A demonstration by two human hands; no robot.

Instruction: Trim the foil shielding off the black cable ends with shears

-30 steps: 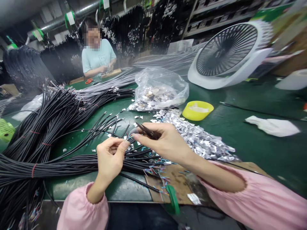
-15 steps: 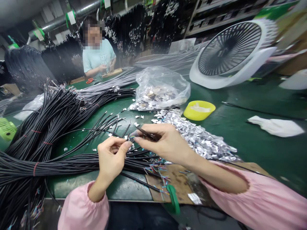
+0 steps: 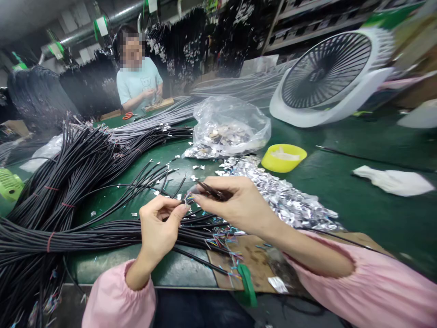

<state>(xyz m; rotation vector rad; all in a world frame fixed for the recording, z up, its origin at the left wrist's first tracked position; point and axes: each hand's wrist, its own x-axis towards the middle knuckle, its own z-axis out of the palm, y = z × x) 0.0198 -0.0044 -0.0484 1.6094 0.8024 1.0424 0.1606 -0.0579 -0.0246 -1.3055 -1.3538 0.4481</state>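
My left hand (image 3: 163,226) is closed in a pinch on the end of a black cable (image 3: 183,201). Thin coloured wires (image 3: 190,197) fan out of that end, between the two hands. My right hand (image 3: 235,200) has its thumb and forefinger closed at these wires. Tucked in the same hand is a slim dark tool (image 3: 210,190) with a pointed tip; its exact kind is hard to make out. Just below lies a bundle of black cables (image 3: 112,234), their coloured wire ends bare at the right.
Silvery foil scraps (image 3: 280,196) lie heaped behind my right hand, near a clear plastic bag (image 3: 232,125) and a yellow dish (image 3: 284,158). A white fan (image 3: 327,75) stands at the back right. Cable bundles (image 3: 61,177) pile up left. Across the table sits a co-worker (image 3: 139,84).
My right hand has shifted very slightly right, and the coloured wires between the hands look more spread. The dark tool's tip shows a bit more clearly. The co-worker has leaned slightly left.
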